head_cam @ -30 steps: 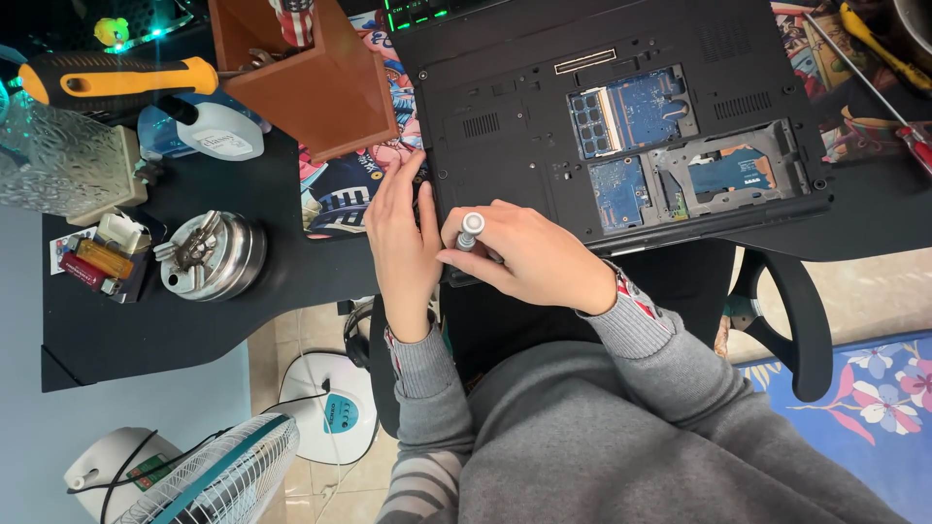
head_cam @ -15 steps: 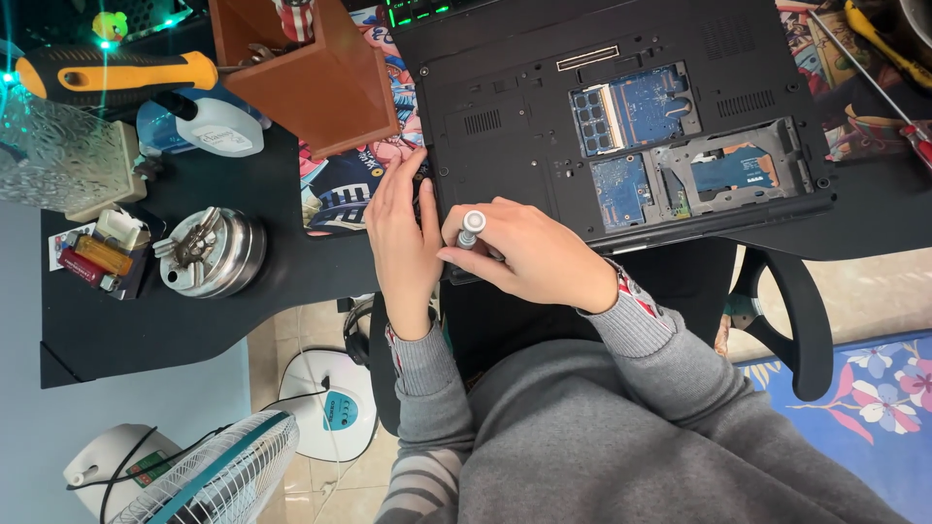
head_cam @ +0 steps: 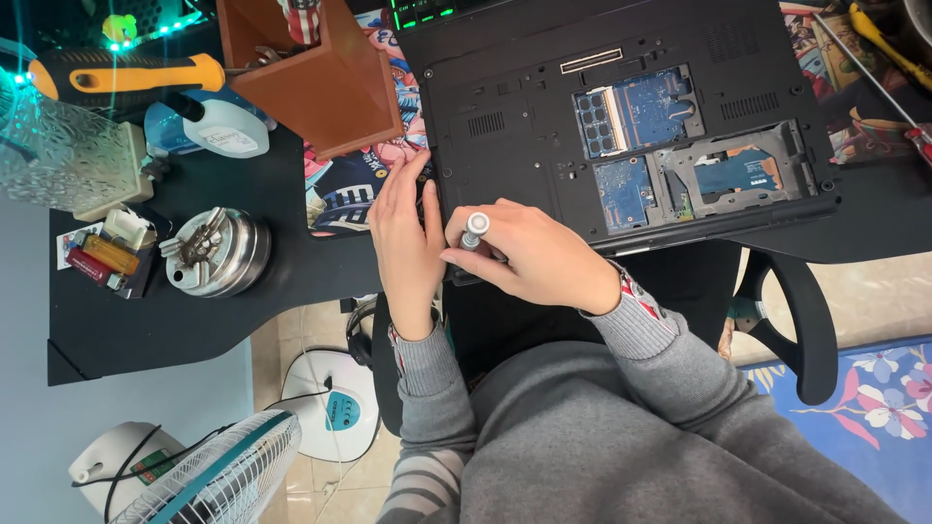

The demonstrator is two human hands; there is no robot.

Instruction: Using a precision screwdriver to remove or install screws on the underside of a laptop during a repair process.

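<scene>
A black laptop (head_cam: pixel 544 116) lies upside down on the black desk (head_cam: pixel 194 311), its bottom covers off so blue circuit boards (head_cam: pixel 641 107) show. My right hand (head_cam: pixel 534 257) is shut on a small silver screwdriver (head_cam: pixel 474 229), held upright at the laptop's near left corner. My left hand (head_cam: pixel 406 243) rests flat against the laptop's left edge, fingers apart, steadying it. The screwdriver's tip is hidden by my fingers.
A brown wooden box (head_cam: pixel 311 73) stands left of the laptop. Further left are a round metal tin (head_cam: pixel 209 250), a white bottle (head_cam: pixel 214 126), an orange-handled tool (head_cam: pixel 126 76) and small batteries (head_cam: pixel 102 254). A fan (head_cam: pixel 223 475) sits on the floor, a chair armrest (head_cam: pixel 796 320) at right.
</scene>
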